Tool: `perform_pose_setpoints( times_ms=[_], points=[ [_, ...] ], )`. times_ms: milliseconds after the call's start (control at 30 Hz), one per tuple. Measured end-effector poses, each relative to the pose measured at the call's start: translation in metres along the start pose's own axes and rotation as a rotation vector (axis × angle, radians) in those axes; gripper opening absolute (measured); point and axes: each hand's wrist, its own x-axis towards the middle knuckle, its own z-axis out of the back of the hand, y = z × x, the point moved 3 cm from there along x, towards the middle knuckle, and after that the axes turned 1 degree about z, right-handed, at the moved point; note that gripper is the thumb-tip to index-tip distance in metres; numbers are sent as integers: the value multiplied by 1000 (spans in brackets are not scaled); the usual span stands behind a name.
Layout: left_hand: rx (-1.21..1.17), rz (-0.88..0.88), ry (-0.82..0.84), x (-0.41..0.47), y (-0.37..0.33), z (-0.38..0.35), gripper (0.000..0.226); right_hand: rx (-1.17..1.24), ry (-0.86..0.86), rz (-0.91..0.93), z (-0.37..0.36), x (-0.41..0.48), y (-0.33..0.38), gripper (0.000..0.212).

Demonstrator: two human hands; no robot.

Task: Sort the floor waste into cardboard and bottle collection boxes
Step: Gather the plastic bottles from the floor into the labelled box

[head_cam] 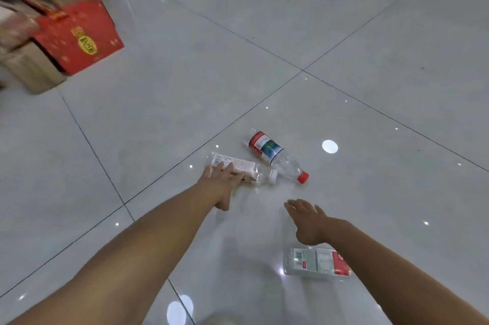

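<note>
3 clear plastic bottles lie on the tiled floor [344, 33]. The left hand [223, 181] rests spread on the pale-label bottle [238, 165]; its grip is not yet closed. The right hand [308, 218] hovers released, between the red-cap bottle [275, 155] and the near bottle [315, 262]. All look empty: probably light, thin-walled, easily crushed, prone to rolling. Grasp mid-body, across the label. Cardboard boxes [76, 36] stand far left.

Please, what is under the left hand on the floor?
Under the left hand lies a clear bottle with a white cap, on its side on the floor. The fingers cover part of its pale label. Whether they grip it yet cannot be seen.
</note>
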Motion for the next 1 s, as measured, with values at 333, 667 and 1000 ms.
perform_pose_setpoints(
  times_ms=[333, 667, 1000],
  points=[
    [-81, -101, -158, 42, -67, 4, 97, 79, 79, -272, -46, -52, -79, 73],
    [4, -101, -244, 47, -88, 7, 55, 299, -35, -397, -96, -71, -91, 69],
    [-1318, 647, -246, 30, -52, -15, 88, 703, -111, -544, -89, -54, -75, 49]
  ],
)
